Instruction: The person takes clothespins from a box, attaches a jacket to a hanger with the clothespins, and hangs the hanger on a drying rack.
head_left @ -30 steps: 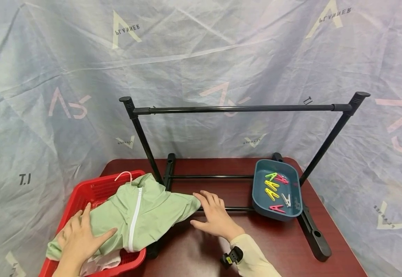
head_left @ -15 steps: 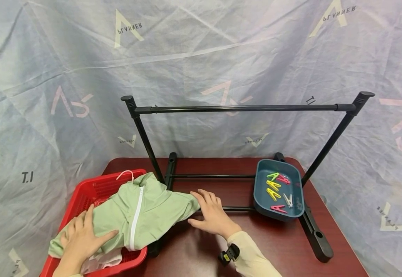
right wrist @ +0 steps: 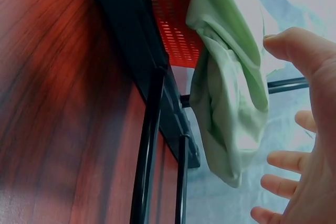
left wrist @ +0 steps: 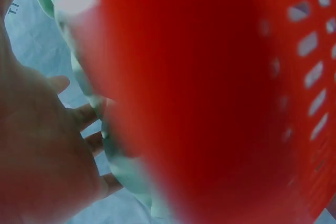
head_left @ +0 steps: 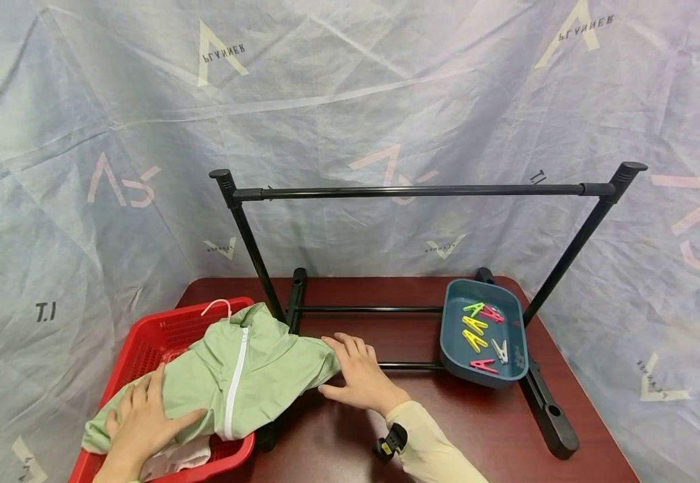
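Note:
A light green jacket (head_left: 280, 362) with a white zipper lies over the red basket (head_left: 187, 314). The pink hook of a hanger (head_left: 217, 305) pokes out at its collar. My left hand (head_left: 145, 419) lies on the jacket's left part with fingers spread; in the left wrist view, the basket's wall hides much of the scene. My right hand (head_left: 359, 376) is by the sleeve that hangs out to the right, fingers apart and relaxed. In the right wrist view, the green sleeve (right wrist: 231, 103) hangs just beside the thumb; I cannot tell whether they touch.
A black clothes rack (head_left: 422, 192) stands on the dark red table (head_left: 380, 288). At its right side sits a blue-grey tray (head_left: 455, 355) holding several clothespins (head_left: 475, 326). White fabric (head_left: 184, 456) shows inside the basket. Printed sheeting (head_left: 350, 80) hangs behind.
My right hand has drifted slightly left toward the jacket, and the visible sleeve end lies a little farther left. My left hand has barely moved.

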`<state>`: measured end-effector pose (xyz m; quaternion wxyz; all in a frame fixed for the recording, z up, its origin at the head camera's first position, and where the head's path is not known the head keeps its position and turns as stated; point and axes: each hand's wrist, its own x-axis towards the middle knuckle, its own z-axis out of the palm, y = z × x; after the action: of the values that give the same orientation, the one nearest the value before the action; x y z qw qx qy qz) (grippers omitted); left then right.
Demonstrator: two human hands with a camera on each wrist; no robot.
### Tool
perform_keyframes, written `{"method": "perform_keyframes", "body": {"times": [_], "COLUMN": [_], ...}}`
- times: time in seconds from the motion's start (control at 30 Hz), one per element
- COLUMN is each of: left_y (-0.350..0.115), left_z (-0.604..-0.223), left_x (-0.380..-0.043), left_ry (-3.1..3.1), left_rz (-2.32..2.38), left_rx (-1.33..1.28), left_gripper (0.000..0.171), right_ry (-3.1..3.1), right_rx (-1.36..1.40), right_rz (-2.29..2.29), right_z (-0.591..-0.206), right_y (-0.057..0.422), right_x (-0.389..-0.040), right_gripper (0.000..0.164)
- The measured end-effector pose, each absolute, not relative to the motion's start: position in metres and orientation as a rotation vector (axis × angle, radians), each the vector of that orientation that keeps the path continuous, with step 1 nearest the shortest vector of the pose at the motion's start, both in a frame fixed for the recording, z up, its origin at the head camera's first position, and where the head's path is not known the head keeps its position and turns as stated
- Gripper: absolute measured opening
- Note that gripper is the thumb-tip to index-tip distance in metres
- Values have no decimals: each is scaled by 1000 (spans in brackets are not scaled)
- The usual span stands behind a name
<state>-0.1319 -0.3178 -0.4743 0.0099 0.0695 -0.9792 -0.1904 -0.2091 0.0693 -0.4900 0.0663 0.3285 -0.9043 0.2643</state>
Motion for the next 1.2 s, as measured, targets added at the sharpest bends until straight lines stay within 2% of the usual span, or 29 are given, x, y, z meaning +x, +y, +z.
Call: {"method": "perform_keyframes", "body": {"times": [0.43, 1.2], "left_y": [-321, -324], "left_z": [-479, -486], "left_x": [-135, -134], "left_ry": [-3112, -3091], "left_rz": [-634, -651], "left_rx": [261, 265], "left_gripper": [131, 132], "right_ry": [-2807, -2875], "right_rx": [1011, 929], "right_rz": [751, 654], "right_z": [-494, -508], "right_y": [56, 41], "right_x": [-209, -222], "right_gripper": [83, 96]}}
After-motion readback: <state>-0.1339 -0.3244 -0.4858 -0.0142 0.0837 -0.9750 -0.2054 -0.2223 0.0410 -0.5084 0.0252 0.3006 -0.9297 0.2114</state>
